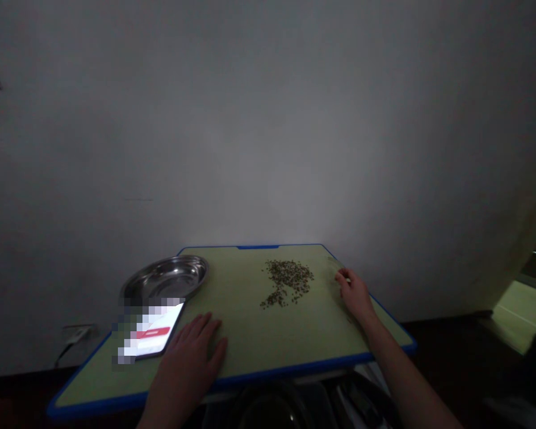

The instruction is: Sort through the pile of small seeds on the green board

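My left hand (196, 345) lies flat on the table near its front edge, fingers stretched out, just right of a lit phone (154, 333). It holds nothing. At the right side of the table, my right hand (352, 293) is closed, thumb and fingers drawn together. What its fingertips hold, if anything, is too small and dim to make out. A faint clear curved rim (335, 262), perhaps of a see-through dish, shows just beyond those fingers. Between the hands, a loose heap of small dark seed-like grains (290, 279) is spread on the tabletop, nearer my right hand.
A shallow round steel basin (170, 277) stands at the left edge of the pale green table (236, 351), behind the phone. Blue trim runs around the tabletop. A grey wall (268, 149) rises behind it. A socket with a cable (75, 336) is low on the left.
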The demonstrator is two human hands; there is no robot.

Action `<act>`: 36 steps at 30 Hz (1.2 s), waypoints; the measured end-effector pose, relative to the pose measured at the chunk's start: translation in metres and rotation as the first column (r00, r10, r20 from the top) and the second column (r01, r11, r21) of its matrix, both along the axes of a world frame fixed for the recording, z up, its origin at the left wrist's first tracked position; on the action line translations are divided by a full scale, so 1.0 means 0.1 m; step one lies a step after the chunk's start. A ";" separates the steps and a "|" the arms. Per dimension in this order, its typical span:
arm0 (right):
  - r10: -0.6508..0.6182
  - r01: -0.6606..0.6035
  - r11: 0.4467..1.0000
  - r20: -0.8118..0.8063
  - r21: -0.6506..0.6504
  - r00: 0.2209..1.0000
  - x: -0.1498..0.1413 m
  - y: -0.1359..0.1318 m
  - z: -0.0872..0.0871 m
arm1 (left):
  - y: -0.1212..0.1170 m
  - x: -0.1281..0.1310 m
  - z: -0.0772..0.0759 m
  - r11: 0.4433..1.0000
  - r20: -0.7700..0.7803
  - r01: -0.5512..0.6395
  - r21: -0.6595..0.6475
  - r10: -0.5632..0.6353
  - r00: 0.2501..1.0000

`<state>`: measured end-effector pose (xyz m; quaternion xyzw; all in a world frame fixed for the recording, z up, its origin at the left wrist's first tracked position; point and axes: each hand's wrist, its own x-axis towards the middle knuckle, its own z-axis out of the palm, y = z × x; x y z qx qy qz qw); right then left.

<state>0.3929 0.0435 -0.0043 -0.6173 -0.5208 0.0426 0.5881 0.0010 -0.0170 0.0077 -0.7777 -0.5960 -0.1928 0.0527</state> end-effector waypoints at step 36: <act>0.169 -0.148 0.985 -0.399 0.083 0.901 -0.05 0.00 0.03 | 0.00 0.01 0.02 1.000 -0.002 0.000 0.010 0.000 1.000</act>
